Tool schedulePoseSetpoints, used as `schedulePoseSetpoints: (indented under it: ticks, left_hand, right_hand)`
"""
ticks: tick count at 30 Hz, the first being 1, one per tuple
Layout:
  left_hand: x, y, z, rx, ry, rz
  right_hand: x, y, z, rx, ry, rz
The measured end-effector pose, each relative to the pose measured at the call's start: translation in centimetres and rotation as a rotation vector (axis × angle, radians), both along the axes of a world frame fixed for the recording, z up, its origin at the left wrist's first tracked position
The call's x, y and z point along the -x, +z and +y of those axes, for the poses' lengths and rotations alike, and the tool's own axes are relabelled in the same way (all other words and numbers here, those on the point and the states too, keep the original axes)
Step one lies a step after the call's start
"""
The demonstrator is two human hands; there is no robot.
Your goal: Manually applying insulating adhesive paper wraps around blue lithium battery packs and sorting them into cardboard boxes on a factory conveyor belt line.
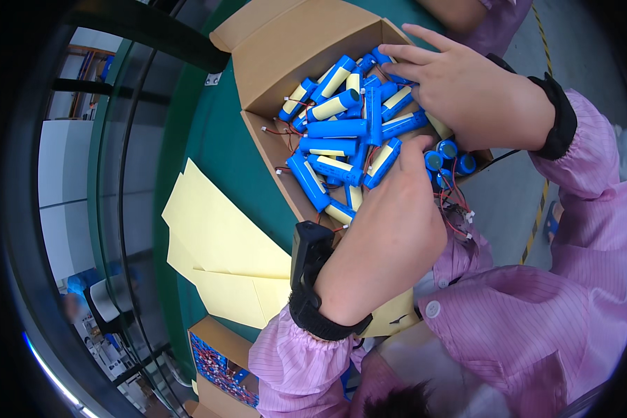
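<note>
An open cardboard box [258, 150] holds a loose pile of blue cylindrical battery packs [338, 128] with pale yellow labels and thin red and black wires ending in white connectors. Over the box's right side, my right hand [470, 87] has its fingers stretched out and spread above the batteries. My left hand [397, 223] reaches in at the near side, its visible fingertips beside a labelled battery [382, 164]; the other fingers are hidden. Between my hands, a cluster of batteries [447, 149] shows its round ends, wires hanging down. Whether my left hand grips them, I cannot tell.
Pale yellow sheets [223, 244] lie on the green tabletop [219, 150] left of the box. A second cardboard box [216, 327] with wired blue pieces sits at the lower left. A dark post [153, 35] rises behind. Another person's arm [456, 12] shows at the top.
</note>
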State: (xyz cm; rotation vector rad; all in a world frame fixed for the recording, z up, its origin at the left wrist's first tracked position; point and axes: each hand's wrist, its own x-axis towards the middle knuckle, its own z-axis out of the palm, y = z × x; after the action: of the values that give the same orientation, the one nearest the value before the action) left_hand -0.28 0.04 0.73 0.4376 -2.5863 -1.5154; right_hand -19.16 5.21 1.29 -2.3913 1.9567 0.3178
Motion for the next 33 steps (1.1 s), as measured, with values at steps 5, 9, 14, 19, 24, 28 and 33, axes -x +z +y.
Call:
schedulePoseSetpoints:
  ticks: [5,9,14,19,24,28,33]
  left_hand:
    - [0.0,0.3,0.1,-0.047,-0.018,-0.119]
    - [-0.1,0.5,0.0,-0.060,-0.020,-0.180]
    - [-0.2,0.1,0.1,-0.026,0.007,-0.092]
    - [0.2,0.1,0.1,-0.025,-0.063,-0.058]
    - [0.4,0.5,0.1,-0.041,-0.078,-0.084]
    - [0.3,0.1,0.4,-0.007,-0.067,-0.098]
    - [0.2,-1.0,0.5,0.078,-0.038,0.002]
  right_hand:
    - [1.0,0.2,0.6,0.211,0.082,-0.121]
    - [0.0,3.2,0.7,0.265,0.045,-0.169]
    - [1.5,3.0,1.0,0.204,0.026,-0.464]
    - [1.7,3.4,1.6,-0.005,-0.128,-0.483]
    - [2.3,3.0,1.1,-0.165,-0.043,-0.476]
    - [1.4,3.2,1.0,-0.253,-0.118,-0.421]
    - [0.3,4.5,0.2,-0.358,-0.122,-0.282]
